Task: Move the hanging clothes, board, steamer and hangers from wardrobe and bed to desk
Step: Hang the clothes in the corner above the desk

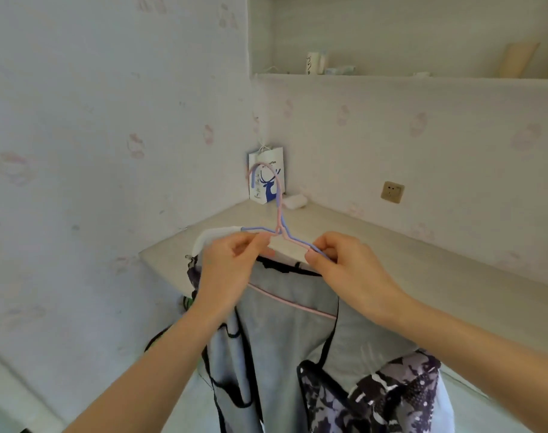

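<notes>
Left hand (232, 270): fingers curled round the left shoulder of the hangers, close to where the wire twists into the neck; a firm hold, likely so the load cannot swing
Right hand (344, 264): pinches the right shoulder of the same wire, thumb on the near side, fingers tucked behind; the two grips sit either side of the neck, which keeps the weight level
Hangers (279, 214): one pink and one blue, held together as a pair, hooks pointing up and away beyond the grips, free of any rail
Clothes (285, 323): a grey garment with black trim hangs straight down below both grips; a dark patterned piece (375, 395) drapes lower, under the right forearm
White pad (216, 235): just left of the left grip, seemingly the end of another hanger or a shoulder cover; cannot tell which
Desk (375, 242): directly beyond the grips, its near corner behind the hanging cloth
Paper bag (266, 179): stands in the far corner of the desk, behind the hooks, beside a small white object
Stage: the clothes appear to have reached the desk but are not yet laid down; lowering them past the edge looks like the next need
</notes>
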